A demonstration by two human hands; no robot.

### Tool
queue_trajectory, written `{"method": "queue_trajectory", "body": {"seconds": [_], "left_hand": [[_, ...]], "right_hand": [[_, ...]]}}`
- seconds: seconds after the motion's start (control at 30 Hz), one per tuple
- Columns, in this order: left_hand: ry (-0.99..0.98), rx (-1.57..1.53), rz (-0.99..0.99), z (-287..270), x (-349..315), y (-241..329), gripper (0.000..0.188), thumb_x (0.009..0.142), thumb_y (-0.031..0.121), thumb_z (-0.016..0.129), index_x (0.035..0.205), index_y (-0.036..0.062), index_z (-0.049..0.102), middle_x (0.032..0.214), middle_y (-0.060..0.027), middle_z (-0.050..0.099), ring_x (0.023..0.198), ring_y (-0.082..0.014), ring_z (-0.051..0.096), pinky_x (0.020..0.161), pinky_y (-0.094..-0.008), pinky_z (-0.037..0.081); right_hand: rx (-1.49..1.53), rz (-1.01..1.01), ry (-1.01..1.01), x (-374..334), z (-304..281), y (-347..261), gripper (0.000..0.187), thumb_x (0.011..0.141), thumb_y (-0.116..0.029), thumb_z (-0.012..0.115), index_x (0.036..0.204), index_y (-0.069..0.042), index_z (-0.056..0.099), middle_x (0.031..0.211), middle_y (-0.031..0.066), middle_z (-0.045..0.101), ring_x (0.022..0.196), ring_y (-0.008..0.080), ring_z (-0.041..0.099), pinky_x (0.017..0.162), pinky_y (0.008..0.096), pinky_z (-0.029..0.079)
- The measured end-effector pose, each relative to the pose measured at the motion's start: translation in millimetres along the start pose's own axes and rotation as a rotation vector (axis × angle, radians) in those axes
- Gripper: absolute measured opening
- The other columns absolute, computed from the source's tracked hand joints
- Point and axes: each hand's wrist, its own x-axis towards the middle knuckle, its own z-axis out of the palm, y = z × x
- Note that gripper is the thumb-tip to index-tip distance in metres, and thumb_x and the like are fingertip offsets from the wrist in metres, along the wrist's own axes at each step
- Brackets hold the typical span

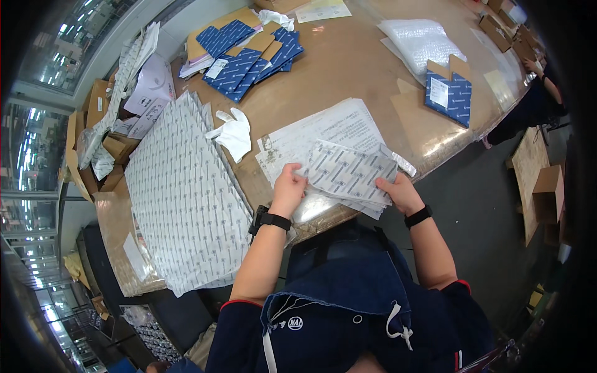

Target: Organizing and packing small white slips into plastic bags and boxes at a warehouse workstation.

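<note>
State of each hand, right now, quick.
Left hand: fingers curled at the patterned paper's left edge; grip cannot be told.
Right hand: closed on the paper's right edge, thumb on top.

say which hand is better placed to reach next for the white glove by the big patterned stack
Left, most likely: the left hand is nearer the white glove. The right hand is farther off, its thumb on the smaller patterned paper.
</note>
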Motion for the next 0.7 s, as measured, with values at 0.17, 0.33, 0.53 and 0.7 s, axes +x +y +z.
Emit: {"method": "queue_trajectory", "body": {"seconds": [0.17,0.33,0.53,0.7], "left_hand": [[0.042,0.206,0.2,-8.1,28.6,-40.6,0.04,0.079,0.011,0.061,0.114,-0.0018,0.047,0.084,-0.012,0.06,0.07,-0.017,0.058,0.064,-0.0297,0.047],[0.01,-0.049,0.381,16.8,10.0,22.0,0.035,0.078,0.012,0.063,0.107,-0.0046,0.051,0.097,-0.0127,0.06,0.091,-0.018,0.056,0.08,-0.0283,0.043],[-0.061,-0.15,0.527,1.1,-4.8,33.7,0.031,0.078,-0.008,0.054,0.106,0.0028,0.046,0.107,-0.0102,0.056,0.098,-0.0158,0.053,0.084,-0.0257,0.042],[0.056,-0.128,0.518,20.3,-12.3,14.7,0.027,0.077,-0.009,0.053,0.099,0.0034,0.047,0.105,-0.0102,0.057,0.098,-0.0171,0.053,0.086,-0.0274,0.042]], "right_hand": [[-0.036,-0.044,-0.019,-4.1,4.1,0.1,0.03,0.084,-0.005,0.056,0.113,0.003,0.052,0.106,0.0074,0.06,0.094,0.0146,0.056,0.082,0.0292,0.046],[-0.066,-0.215,-0.005,-15.7,17.4,-15.2,0.027,0.084,-0.004,0.056,0.11,0.001,0.054,0.103,0.0056,0.06,0.093,0.0129,0.055,0.083,0.0277,0.044],[-0.448,-0.624,0.023,-21.2,17.1,-47.5,0.03,0.078,0.002,0.061,0.106,-0.003,0.052,0.094,0.0024,0.055,0.09,0.0102,0.052,0.081,0.0248,0.043],[-0.189,-0.55,0.041,-9.5,19.2,-24.1,0.048,0.072,0.006,0.063,0.115,-0.006,0.045,0.097,0.0026,0.052,0.092,0.0106,0.051,0.079,0.024,0.043]]}}
